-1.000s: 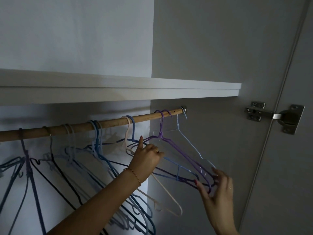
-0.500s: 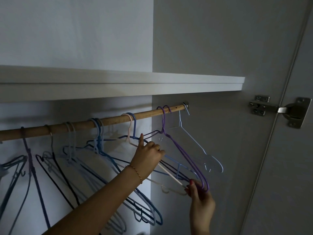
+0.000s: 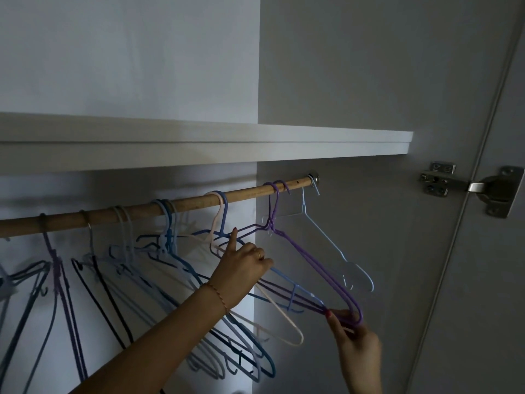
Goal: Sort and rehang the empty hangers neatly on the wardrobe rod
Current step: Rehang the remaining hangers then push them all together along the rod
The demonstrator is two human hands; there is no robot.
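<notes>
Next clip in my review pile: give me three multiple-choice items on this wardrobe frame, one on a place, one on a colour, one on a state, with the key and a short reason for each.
1. Where on the wooden rod does the pale blue hanger hang?
A. at its far right end, by the bracket
B. at its far left end
C. on the shelf above

2. What colour are the hangers that the right hand pinches at their lower corner?
A. black
B. purple
C. cream

3. How is the left hand held?
A. flat and open against the wall
B. hanging idle below the rod
C. fingers curled round hanger wires, index finger pointing up

Key: 1 A, its hook sits beside the rod's bracket; 2 B, the purple hangers end between those fingertips; 3 C, the curled fingers grip the wires while the index points upward.
</notes>
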